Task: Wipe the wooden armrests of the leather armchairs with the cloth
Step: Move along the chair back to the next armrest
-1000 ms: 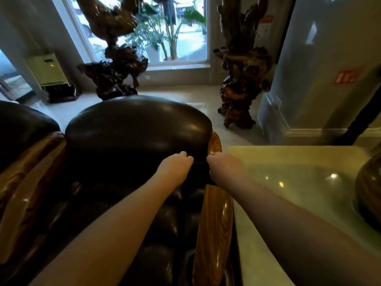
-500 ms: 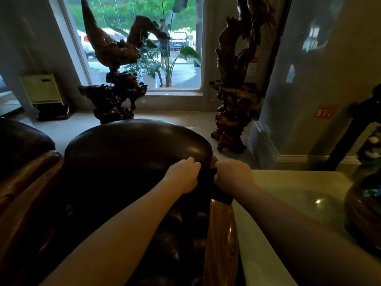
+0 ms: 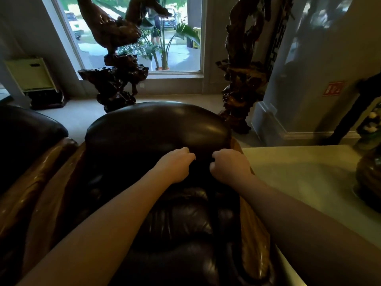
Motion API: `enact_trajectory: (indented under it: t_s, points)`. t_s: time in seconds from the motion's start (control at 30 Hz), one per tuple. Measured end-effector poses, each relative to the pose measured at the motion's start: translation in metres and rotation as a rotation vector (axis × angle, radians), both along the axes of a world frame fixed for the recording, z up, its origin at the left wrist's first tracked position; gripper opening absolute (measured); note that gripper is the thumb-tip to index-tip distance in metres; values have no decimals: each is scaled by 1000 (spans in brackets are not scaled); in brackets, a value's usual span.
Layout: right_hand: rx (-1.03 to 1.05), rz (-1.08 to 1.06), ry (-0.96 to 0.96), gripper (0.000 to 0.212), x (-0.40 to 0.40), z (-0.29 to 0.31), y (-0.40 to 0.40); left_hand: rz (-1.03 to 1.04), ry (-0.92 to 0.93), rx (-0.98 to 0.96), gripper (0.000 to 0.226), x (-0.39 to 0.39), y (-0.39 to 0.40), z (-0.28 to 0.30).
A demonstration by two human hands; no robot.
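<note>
A dark leather armchair (image 3: 158, 124) with a rounded back fills the middle of the view. Its glossy wooden right armrest (image 3: 254, 234) runs down beside my right forearm, and the left armrest (image 3: 47, 182) curves along the other side. My left hand (image 3: 175, 165) and my right hand (image 3: 228, 166) are fisted close together just under the chair back, above the seat. Between them they grip a dark cloth (image 3: 203, 172), which is hard to tell apart from the dark leather. Both hands are left of the right armrest's top.
A pale green glossy table (image 3: 305, 174) stands right of the chair, with a dark vase (image 3: 369, 182) on its far right. A second leather chair (image 3: 24, 129) sits at the left. Two carved root sculptures (image 3: 115, 87) (image 3: 241, 79) stand on the floor before the window.
Both hands have moved left, off the top of the right armrest and over the seat below the chair back, with the cloth still between them. The view has tilted upward.
</note>
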State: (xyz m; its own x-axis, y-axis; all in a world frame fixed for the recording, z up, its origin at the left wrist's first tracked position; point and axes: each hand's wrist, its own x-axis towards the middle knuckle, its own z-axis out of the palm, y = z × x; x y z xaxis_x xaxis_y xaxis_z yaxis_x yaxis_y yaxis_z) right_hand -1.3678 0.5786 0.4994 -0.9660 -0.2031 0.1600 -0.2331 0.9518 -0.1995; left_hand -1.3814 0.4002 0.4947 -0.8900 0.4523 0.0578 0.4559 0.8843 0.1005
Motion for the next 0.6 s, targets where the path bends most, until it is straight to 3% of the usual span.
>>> enact_trajectory:
  t_s: [0.13,0.37,0.6]
  points:
    - [14,76,16,17,12,-7,-40,72,-35,-24,39,21,-43,-2]
    - [90,240,55,32,20,-20,-94,258,-11,-54,29,56,-83,-9]
    - [10,345,7,24,20,-37,-128,422,-55,-95,27,83,-114,-11]
